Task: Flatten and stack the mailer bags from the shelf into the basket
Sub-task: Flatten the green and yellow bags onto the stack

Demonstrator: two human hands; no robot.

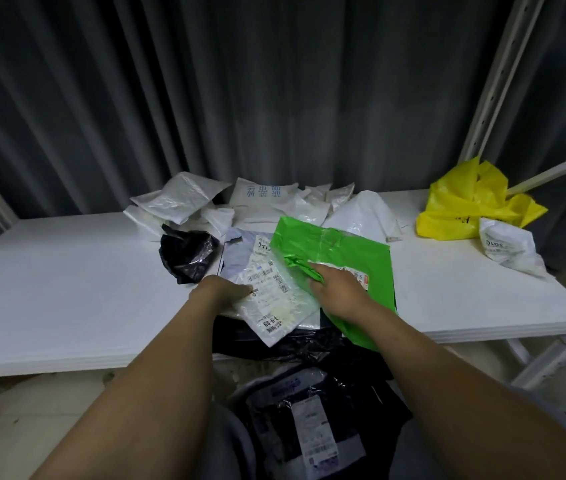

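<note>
A green mailer bag (347,247) lies on the white shelf (66,292), partly over a pale mailer with a shipping label (271,296). My right hand (338,292) lies on the green bag, fingers stretched forward onto a crumpled fold. My left hand (220,289) presses on the left edge of the labelled mailer, fingers hidden against it. Both bags rest on black mailers (274,344) that hang over the shelf's front edge. More dark mailers with labels (309,420) lie stacked below, near my lap; the basket itself is not discernible.
A heap of white mailers (240,202) lies at the back of the shelf. A crumpled black bag (188,254) sits left of the hands. A yellow plastic bag (472,202) and a white mailer (506,244) are at the right. A grey curtain hangs behind.
</note>
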